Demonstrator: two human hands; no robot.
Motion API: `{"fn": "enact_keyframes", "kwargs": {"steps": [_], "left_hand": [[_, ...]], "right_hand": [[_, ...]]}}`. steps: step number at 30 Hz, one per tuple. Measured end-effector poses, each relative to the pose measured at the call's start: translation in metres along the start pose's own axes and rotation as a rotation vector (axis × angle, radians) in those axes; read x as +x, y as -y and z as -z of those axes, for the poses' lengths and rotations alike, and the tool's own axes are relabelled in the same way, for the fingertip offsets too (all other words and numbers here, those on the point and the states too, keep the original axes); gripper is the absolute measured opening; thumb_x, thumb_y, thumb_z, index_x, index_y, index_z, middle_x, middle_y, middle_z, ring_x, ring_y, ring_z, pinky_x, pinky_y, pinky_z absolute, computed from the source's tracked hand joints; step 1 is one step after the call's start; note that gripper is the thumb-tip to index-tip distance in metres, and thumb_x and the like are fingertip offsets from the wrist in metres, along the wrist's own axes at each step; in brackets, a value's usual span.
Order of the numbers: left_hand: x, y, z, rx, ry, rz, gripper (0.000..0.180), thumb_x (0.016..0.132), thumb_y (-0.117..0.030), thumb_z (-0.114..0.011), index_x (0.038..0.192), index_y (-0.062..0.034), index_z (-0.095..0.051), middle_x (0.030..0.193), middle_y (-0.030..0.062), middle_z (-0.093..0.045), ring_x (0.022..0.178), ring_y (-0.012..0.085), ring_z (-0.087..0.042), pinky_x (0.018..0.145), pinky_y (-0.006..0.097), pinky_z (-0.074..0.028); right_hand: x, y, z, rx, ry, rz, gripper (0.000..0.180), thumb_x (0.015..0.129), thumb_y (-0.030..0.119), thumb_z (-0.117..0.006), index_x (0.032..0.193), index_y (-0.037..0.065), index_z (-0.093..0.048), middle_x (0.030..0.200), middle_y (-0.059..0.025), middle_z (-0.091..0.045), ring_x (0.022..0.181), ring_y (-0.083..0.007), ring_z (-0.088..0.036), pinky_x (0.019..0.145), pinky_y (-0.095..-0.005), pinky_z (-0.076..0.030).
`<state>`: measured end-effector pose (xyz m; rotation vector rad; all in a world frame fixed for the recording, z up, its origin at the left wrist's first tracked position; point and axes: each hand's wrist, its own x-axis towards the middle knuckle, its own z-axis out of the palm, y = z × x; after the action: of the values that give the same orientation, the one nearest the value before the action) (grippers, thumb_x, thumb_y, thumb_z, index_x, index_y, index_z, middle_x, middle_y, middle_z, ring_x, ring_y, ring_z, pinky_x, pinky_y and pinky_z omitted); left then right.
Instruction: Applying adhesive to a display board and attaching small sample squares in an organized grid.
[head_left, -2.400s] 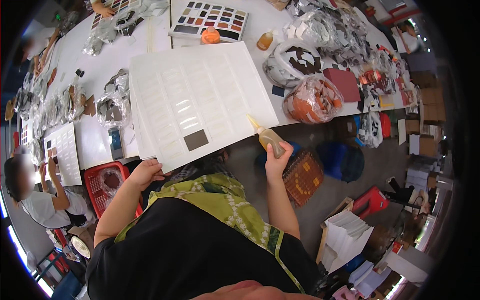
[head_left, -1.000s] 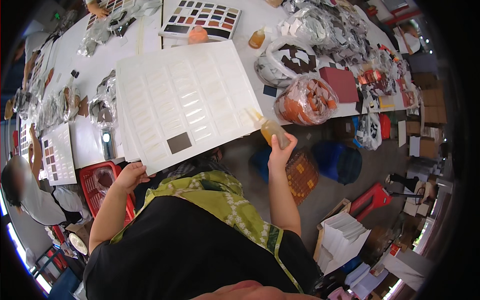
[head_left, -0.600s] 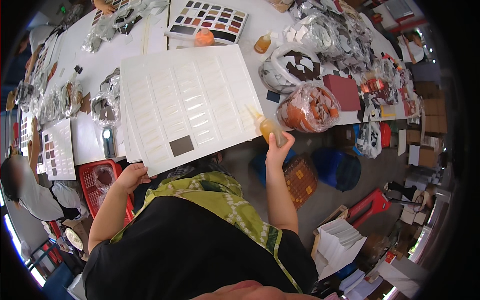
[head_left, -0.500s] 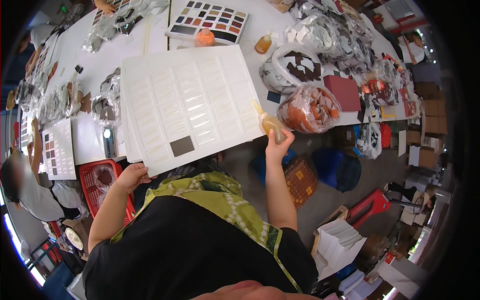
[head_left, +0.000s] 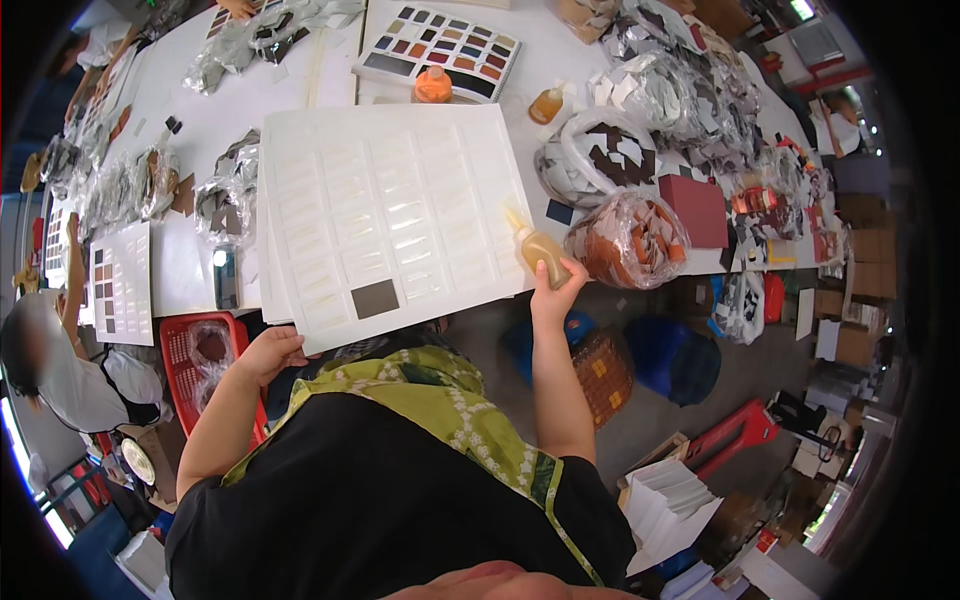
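Note:
My right hand (head_left: 556,289) is closed round a squeeze bottle (head_left: 543,256) of amber liquid, which looks like glue. The bottle's pale nozzle points up and left over the right edge of a white sheet (head_left: 340,200). That sheet is printed with a grid of blank boxes, several of them with glossy streaks. One dark grey-brown swatch (head_left: 376,298) lies in a box in the bottom row. At the sheet's near left corner my left hand (head_left: 272,354) pinches the edge. More white sheets show under its left side.
Right of the sheet stand bags of brown scraps (head_left: 605,150) and orange scraps (head_left: 630,240), plus a dark red box (head_left: 694,211). A swatch card (head_left: 440,50), an orange-capped bottle (head_left: 433,85) and another glue bottle (head_left: 546,105) lie beyond. A red basket (head_left: 185,370) is at left, near a co-worker (head_left: 70,370).
The whole view has shifted slightly, with the table appearing a little further right. My hands keep their hold on the sheet and the bottle; the swatch stays in its box.

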<state>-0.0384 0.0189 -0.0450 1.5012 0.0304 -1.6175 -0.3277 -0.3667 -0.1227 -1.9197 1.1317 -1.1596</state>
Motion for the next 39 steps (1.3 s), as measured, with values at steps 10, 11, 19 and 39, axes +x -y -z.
{"fn": "enact_keyframes", "kwargs": {"steps": [10,11,19,39], "left_hand": [[0.000,0.000,-0.002,-0.002,0.005,-0.016,0.024,0.094,-0.015,-0.046,0.106,-0.0001,-0.061,0.099,0.0074,-0.066,0.087,0.0145,-0.064,0.074,0.025,-0.049],[0.000,-0.002,-0.004,-0.007,-0.015,-0.015,0.024,0.094,-0.014,-0.045,0.105,0.0010,-0.061,0.097,0.0090,-0.066,0.086,0.0157,-0.064,0.073,0.026,-0.049],[0.001,0.002,0.000,0.006,-0.013,-0.010,0.024,0.093,-0.013,-0.045,0.104,0.0028,-0.060,0.095,0.0109,-0.066,0.084,0.0171,-0.063,0.074,0.027,-0.050],[0.000,0.002,-0.005,-0.042,-0.073,0.002,0.020,0.093,-0.011,-0.047,0.100,0.0005,-0.063,0.091,0.0075,-0.066,0.080,0.0155,-0.063,0.074,0.028,-0.049]], "right_hand": [[0.022,-0.002,-0.019,-0.019,-0.020,0.013,0.037,0.080,0.008,-0.068,0.107,0.005,-0.042,0.110,-0.0118,-0.044,0.103,-0.0224,-0.045,0.093,-0.0341,-0.037],[0.020,-0.003,-0.019,-0.015,0.026,0.088,0.038,0.080,0.008,-0.068,0.107,0.005,-0.042,0.110,-0.0117,-0.044,0.103,-0.0226,-0.045,0.093,-0.0344,-0.037],[0.050,0.021,-0.037,0.275,-0.068,-0.202,0.037,0.079,0.010,-0.069,0.105,0.004,-0.043,0.109,-0.0139,-0.044,0.102,-0.0269,-0.045,0.092,-0.0380,-0.035],[0.060,0.026,-0.071,0.364,0.030,-0.180,0.038,0.079,0.010,-0.069,0.106,0.005,-0.043,0.110,-0.0138,-0.041,0.106,-0.0271,-0.043,0.095,-0.0392,-0.035]]}}
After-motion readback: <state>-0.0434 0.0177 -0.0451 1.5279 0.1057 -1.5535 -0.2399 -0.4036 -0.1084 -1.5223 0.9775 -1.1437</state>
